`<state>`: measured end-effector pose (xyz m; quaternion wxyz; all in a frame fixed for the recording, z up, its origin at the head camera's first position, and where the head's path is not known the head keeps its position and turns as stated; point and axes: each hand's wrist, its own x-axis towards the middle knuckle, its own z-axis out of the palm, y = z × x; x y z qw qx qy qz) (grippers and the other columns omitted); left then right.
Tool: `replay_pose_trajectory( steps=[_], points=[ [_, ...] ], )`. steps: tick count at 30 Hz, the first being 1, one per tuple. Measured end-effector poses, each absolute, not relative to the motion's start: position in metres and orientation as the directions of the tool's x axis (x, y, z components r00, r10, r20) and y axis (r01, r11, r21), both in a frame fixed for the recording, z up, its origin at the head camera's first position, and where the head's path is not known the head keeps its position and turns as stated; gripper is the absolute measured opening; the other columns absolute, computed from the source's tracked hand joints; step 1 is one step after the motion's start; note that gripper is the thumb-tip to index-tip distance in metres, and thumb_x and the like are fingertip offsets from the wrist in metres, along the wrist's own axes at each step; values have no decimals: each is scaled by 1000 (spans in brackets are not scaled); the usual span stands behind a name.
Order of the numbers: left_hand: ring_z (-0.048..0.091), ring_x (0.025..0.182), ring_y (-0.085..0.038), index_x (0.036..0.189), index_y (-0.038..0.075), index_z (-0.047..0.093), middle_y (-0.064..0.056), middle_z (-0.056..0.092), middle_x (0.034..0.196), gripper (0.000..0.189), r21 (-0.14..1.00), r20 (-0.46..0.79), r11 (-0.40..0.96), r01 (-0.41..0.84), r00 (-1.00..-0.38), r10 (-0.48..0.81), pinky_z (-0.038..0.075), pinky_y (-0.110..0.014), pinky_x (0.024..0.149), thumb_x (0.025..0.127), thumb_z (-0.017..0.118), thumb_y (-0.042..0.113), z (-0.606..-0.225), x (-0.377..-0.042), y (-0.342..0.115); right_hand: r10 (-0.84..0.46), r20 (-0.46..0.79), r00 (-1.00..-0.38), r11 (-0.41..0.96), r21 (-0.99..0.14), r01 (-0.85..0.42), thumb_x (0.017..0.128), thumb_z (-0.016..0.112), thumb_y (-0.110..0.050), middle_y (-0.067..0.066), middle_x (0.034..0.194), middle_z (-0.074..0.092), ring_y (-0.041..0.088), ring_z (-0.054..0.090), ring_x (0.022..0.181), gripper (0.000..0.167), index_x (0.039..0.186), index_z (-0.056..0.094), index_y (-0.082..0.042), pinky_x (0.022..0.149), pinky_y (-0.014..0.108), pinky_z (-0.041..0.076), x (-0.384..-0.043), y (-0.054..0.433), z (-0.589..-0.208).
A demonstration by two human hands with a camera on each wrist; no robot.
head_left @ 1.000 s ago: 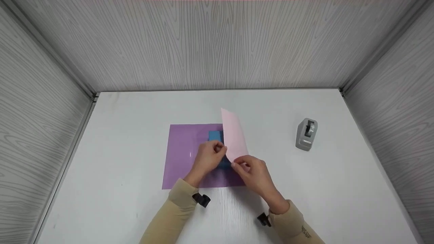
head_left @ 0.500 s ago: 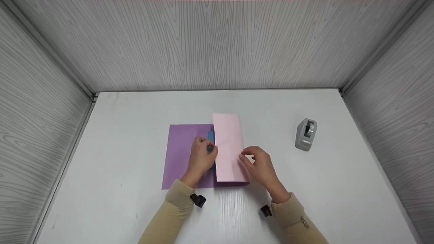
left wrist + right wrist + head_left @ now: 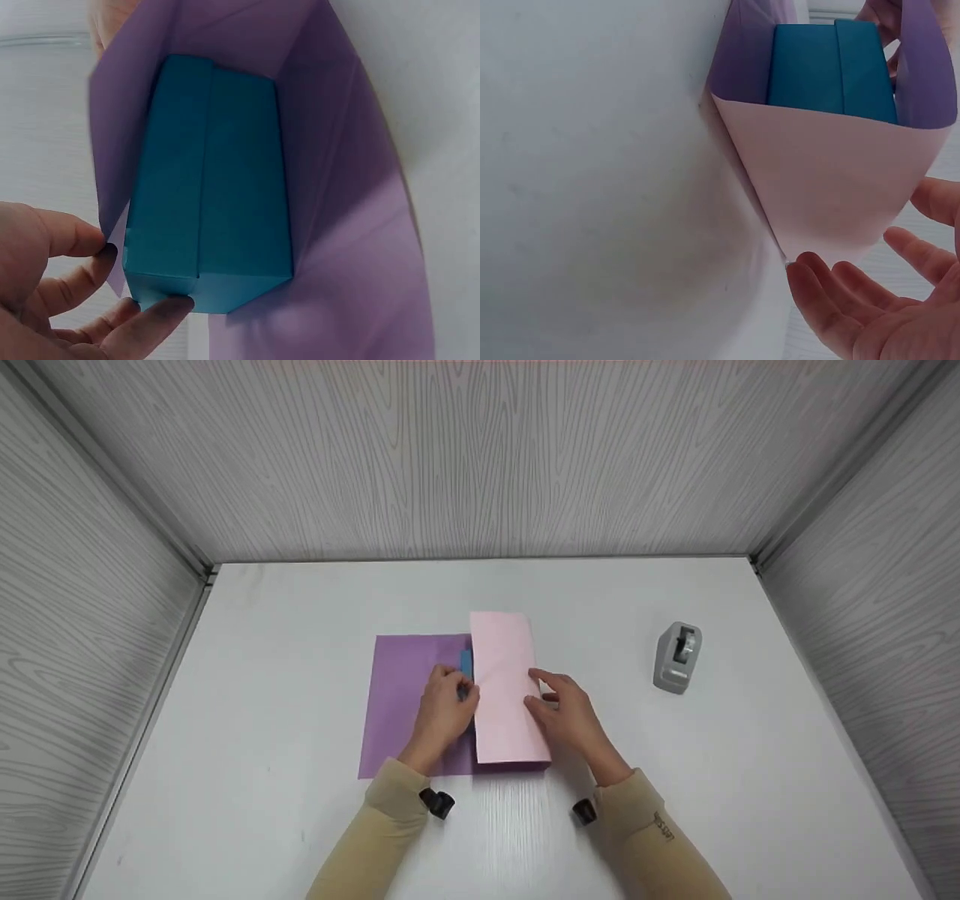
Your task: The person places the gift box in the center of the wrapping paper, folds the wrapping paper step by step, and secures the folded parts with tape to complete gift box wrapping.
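Note:
A sheet of wrapping paper (image 3: pixel 405 682), purple inside and pale pink outside, lies on the table with its right side folded up and over a blue box (image 3: pixel 240 180). In the head view only a strip of the box shows left of the pink flap (image 3: pixel 506 682). My left hand (image 3: pixel 444 709) pinches the flap's free edge between thumb and index finger, its other fingers against the box's end. My right hand (image 3: pixel 566 712) touches the right fold of the paper, fingers spread. In the right wrist view the paper (image 3: pixel 817 172) wraps around the box's side like a sleeve.
A grey tape dispenser (image 3: pixel 677 658) stands on the white table (image 3: pixel 262 682) to the right. Grey wood-grain panels (image 3: pixel 480 457) enclose the table at the back and both sides.
The pink flap has come down leftward over the box, hiding most of it. My left hand moved slightly left with the edge; my right hand let go of the edge and moved up to the fold.

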<state>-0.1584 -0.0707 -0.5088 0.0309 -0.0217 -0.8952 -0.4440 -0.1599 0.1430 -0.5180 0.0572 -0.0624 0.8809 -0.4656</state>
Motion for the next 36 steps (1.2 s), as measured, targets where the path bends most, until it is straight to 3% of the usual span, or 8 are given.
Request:
replay_pose_trajectory(
  steps=[11, 14, 19, 27, 36],
  points=[
    [56, 94, -26, 90, 2, 63, -13, 51, 107, 10, 795, 106, 597, 103, -994, 29, 49, -40, 82, 95, 61, 10, -514, -158, -72, -145, -130, -981, 577, -816, 23, 95, 66, -19, 11, 142, 50, 31, 61, 114, 50, 143, 53, -16, 85, 39, 55, -160, 138, -517],
    [56, 99, -28, 102, -2, 60, -15, 52, 108, 15, 813, 86, 578, 72, -996, 3, 49, -40, 87, 96, 60, 11, -515, -158, -72, -144, -133, -981, 572, -820, 27, 95, 67, -18, 12, 143, 50, 32, 61, 114, 50, 143, 53, -16, 86, 39, 54, -161, 138, -516],
    [58, 108, -33, 126, -8, 52, -20, 57, 115, 39, 838, 39, 545, 25, -999, -16, 49, -42, 92, 97, 60, 17, -519, -158, -73, -150, -124, -981, 567, -824, 17, 95, 67, -20, 11, 142, 50, 32, 61, 114, 50, 143, 53, -16, 86, 40, 54, -159, 139, -516],
    [63, 76, -18, 112, 5, 65, -7, 69, 90, 30, 828, 39, 559, 41, -999, 16, 54, -38, 70, 92, 68, 28, -522, -159, -73, -139, -132, -981, 568, -823, 30, 94, 68, -21, 11, 143, 50, 31, 61, 113, 51, 143, 53, -18, 85, 40, 54, -158, 138, -516],
    [66, 101, -27, 129, 1, 60, -15, 68, 115, 55, 805, -15, 593, -23, -1000, -19, 53, -43, 85, 87, 75, 33, -521, -158, -73, -133, -136, -982, 556, -830, 39, 94, 69, -20, 12, 142, 50, 31, 61, 113, 51, 142, 54, -17, 84, 40, 55, -158, 138, -517]
  ],
)
